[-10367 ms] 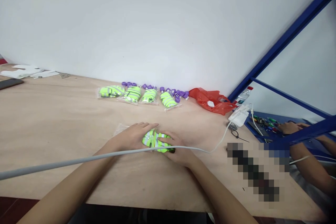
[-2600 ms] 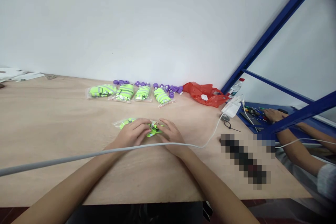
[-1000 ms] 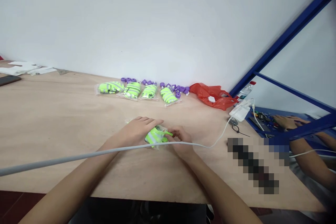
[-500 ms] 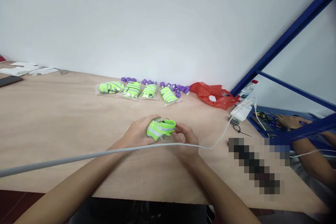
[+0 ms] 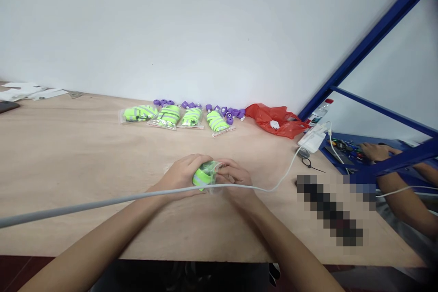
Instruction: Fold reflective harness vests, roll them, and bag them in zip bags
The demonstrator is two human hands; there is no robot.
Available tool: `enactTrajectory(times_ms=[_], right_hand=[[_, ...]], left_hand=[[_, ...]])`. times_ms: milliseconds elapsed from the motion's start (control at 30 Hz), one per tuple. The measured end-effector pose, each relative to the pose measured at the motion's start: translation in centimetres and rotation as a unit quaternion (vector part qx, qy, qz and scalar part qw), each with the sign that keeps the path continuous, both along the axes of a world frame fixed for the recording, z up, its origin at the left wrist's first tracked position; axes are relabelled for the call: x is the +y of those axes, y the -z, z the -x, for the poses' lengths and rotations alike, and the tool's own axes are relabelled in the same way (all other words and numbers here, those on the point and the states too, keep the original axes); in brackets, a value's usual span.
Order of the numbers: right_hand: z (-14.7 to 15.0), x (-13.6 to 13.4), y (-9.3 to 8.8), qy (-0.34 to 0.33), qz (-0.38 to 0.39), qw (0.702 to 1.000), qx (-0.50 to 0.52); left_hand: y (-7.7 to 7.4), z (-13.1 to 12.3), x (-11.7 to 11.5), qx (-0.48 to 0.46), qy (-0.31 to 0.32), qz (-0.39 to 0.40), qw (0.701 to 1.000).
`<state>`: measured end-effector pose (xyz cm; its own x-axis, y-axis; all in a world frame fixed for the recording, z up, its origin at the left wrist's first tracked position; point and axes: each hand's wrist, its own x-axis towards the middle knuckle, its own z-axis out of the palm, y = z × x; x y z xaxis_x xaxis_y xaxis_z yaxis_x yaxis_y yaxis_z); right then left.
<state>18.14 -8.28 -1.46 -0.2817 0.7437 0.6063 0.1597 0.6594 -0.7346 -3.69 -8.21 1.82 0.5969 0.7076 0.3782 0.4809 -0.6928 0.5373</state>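
Above the middle front of the wooden table, my left hand (image 5: 183,174) is wrapped round a rolled neon-green reflective strap (image 5: 202,176) that sits in a clear plastic bag (image 5: 215,177). At the bag's right side, my right hand (image 5: 237,177) pinches its edge with bent fingers. Behind them lie several bagged green straps (image 5: 168,116) in a row, with small purple rolls (image 5: 229,113) along the wall. A white cable (image 5: 137,197) crosses in front of both hands.
The table (image 5: 68,155) also bears a red plastic bag (image 5: 273,121), a bottle (image 5: 320,112), a white power adapter (image 5: 312,140), a black cable tie (image 5: 307,162), and white paper pieces (image 5: 30,92). Beyond the blue frame (image 5: 369,41), another person's arms reach over tools.
The green strap's loose loop is now inside the clear bag. My right fingers have closed on the bag's edge, and my left hand covers more of the strap. The view has shifted slightly.
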Motion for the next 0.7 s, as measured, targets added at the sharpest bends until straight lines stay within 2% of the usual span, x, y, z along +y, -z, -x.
enactTrajectory(times_ms=[133, 267, 367, 500, 567, 700], right_hand=[[0.0, 0.0, -0.3, 0.014, 0.024, 0.999, -0.039], [0.1, -0.1, 0.0, 0.004, 0.018, 0.997, -0.071], [0.3, -0.4, 0.3, -0.007, -0.015, 0.996, -0.086], [0.8, -0.6, 0.7, 0.038, -0.058, 0.991, -0.113], [0.8, -0.6, 0.7, 0.05, -0.052, 0.989, -0.127], [0.3, -0.3, 0.2, 0.019, -0.024, 0.994, -0.109]], left_hand=[[0.4, -0.5, -0.2, 0.026, 0.02, -0.035, 0.999], [0.8, -1.2, -0.5, 0.043, 0.013, -0.068, 0.997], [0.9, -1.6, -0.8, 0.058, -0.002, -0.066, 0.996], [0.9, -1.9, -1.2, 0.057, 0.001, -0.056, 0.997], [0.9, -1.9, -1.2, 0.051, 0.014, -0.059, 0.997], [0.4, -1.4, -0.8, 0.025, 0.036, -0.061, 0.997]])
